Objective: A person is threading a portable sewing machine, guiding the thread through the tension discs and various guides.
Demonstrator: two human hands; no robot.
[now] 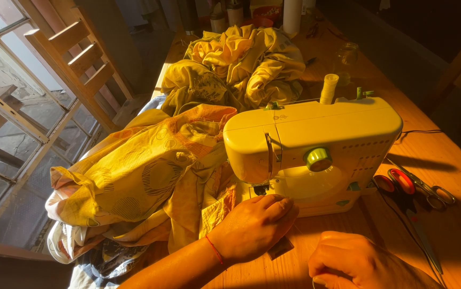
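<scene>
From my remote seat I see a pale cream sewing machine (316,144) with a green dial (317,158) and a cream thread spool (328,88) on top. The patterned fabric (145,176) beside it is yellow and orange, printed with striped circles and white patches. Behind lies plain yellow cloth (241,64). My left hand (254,227) wears a thin red wrist string (214,249). The counter (455,230) is warm orange-brown wood. The scissors (401,187) have red and black handles.
</scene>
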